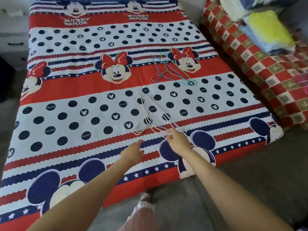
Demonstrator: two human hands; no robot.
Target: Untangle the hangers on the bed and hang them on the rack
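Observation:
A tangle of pale wire hangers (150,114) lies on the white dotted band of the bed (66,90), near its front edge. My right hand (177,140) pinches one corner of this bundle at its near end. My left hand (133,152) hovers just left of it over the striped band, fingers apart and holding nothing. A second cluster of thin blue and green hangers (168,70) rests farther back on the red band, beside a cartoon mouse face. No rack shows in this view.
A rolled red, white and gold checked mattress (260,70) lies along the bed's right side, with folded blankets (268,29) stacked on it, one of them yellow. Grey floor (250,172) runs along the bed's near and right edges. My foot (145,197) stands at the bed's front edge.

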